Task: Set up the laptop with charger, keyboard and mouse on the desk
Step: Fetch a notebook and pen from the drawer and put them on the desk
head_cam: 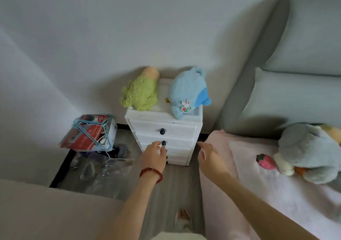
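Observation:
No laptop, charger, keyboard or mouse shows in the head view. A small white chest of drawers [144, 129] with dark round knobs stands against the wall. My left hand [153, 156], with a red bead bracelet on the wrist, is at the second drawer's knob [163, 143], thumb on its left and fingers curled under it. My right hand [208, 155] hovers to the right of the chest, over the bed's corner, fingers loosely bent and holding nothing. All the drawers appear closed.
A green plush [142, 96] and a blue plush [188, 92] lie on top of the chest. Left of it, a red-and-white box with blue hangers [90, 132] rests on a clear storage bag [96, 173]. The pink-sheeted bed [276, 193] on the right carries a grey plush [310, 153].

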